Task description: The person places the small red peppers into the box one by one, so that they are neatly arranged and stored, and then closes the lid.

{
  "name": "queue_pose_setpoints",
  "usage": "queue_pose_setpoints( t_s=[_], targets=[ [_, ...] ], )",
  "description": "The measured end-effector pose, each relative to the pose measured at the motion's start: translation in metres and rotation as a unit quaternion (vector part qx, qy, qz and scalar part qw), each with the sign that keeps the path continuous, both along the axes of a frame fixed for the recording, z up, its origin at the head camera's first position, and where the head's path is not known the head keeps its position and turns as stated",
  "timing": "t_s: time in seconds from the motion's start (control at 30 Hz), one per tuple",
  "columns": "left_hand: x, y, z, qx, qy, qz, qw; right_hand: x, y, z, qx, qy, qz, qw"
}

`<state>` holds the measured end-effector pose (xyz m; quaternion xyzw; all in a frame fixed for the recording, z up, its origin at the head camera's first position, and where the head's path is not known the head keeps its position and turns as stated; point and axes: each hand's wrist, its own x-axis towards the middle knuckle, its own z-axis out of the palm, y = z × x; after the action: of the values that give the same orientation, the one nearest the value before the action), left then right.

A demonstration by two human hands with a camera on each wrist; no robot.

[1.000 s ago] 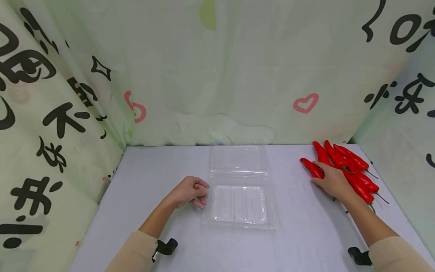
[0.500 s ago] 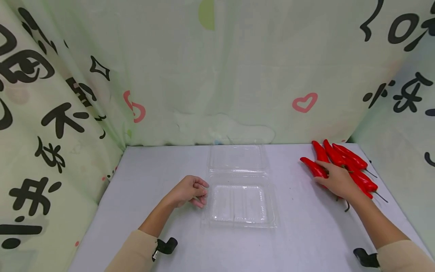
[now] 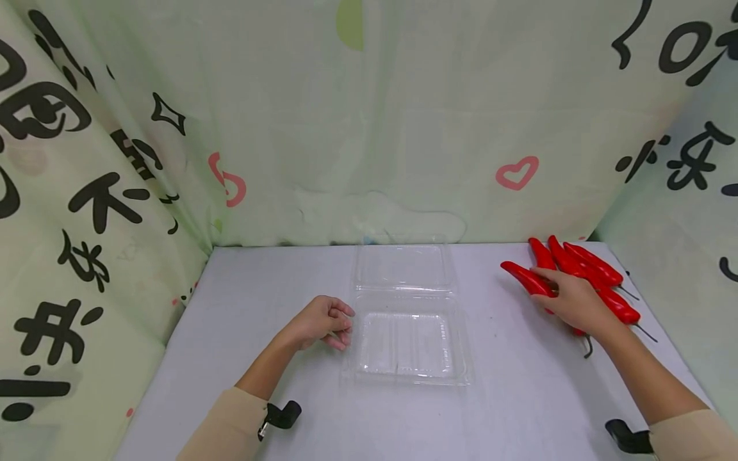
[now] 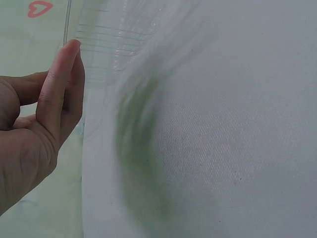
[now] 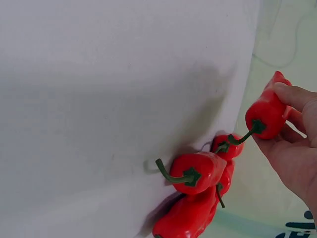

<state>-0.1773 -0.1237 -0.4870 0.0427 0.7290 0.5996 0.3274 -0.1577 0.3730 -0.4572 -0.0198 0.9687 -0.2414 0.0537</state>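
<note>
My right hand pinches a red chili pepper between thumb and fingers. In the right wrist view the held pepper shows its green stem end, above the others. Several more red peppers lie heaped under and beside this hand. A clear plastic clamshell container stands with its lid folded back at the middle of the table. At its left side is my left hand, fingers loosely bent and fingertips right at the rim. The left wrist view shows the same fingers by the container.
A white cloth covers the table. Behind it hangs a pale green curtain with printed characters, which also lines the left and right sides. The other peppers sit close together near the table's right edge.
The right hand has gripped one pepper and drawn it slightly up and left from the heap. The left hand and the container have stayed put.
</note>
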Motion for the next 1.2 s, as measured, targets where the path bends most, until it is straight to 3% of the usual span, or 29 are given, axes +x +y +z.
queue_pose_setpoints(
  t_s=[0.47, 1.2],
  targets=[
    [0.001, -0.001, -0.001, -0.003, 0.005, 0.004, 1.0000, 0.004, -0.030, 0.021, -0.037, 0.008, 0.055, 0.9978],
    [0.001, 0.000, 0.001, -0.003, 0.007, 0.002, 1.0000, 0.008, -0.072, 0.035, -0.057, 0.024, 0.119, 0.9909]
  ],
)
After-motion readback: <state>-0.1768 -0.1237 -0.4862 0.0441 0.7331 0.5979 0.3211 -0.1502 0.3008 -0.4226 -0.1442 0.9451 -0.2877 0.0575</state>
